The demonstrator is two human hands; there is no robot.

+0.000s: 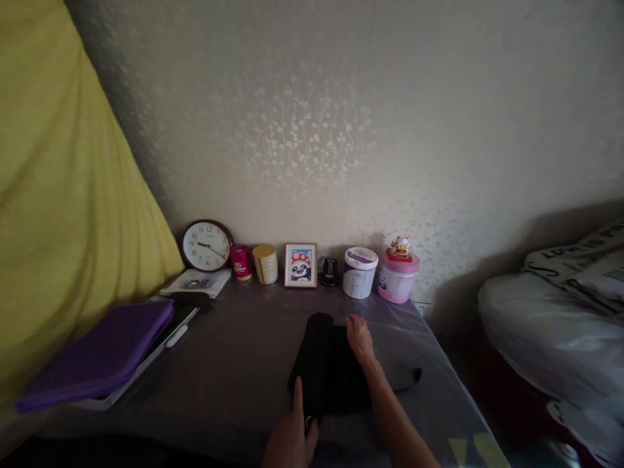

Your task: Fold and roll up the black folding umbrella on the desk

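Note:
A black fabric item (318,351) lies on the table in front of me, its left part folded or rolled into a thick layer. What kind of item it is I cannot make out. A thin strap with a black end piece (418,374) sticks out to its right. My left hand (292,439) grips the near left end of the fabric, index finger stretched along its edge, thumb on the other side; a small pale ring shape shows by the thumb. At the far right edge, my right hand (359,338) has its bent fingers closed on the fabric.
A grey cloth covers the table (234,364). Along the wall stand a clock (208,245), red tin (240,262), yellow-lidded can (266,265), panda picture frame (301,266), white tub (359,276) and pink tub (397,283). A purple folder (104,351) lies left.

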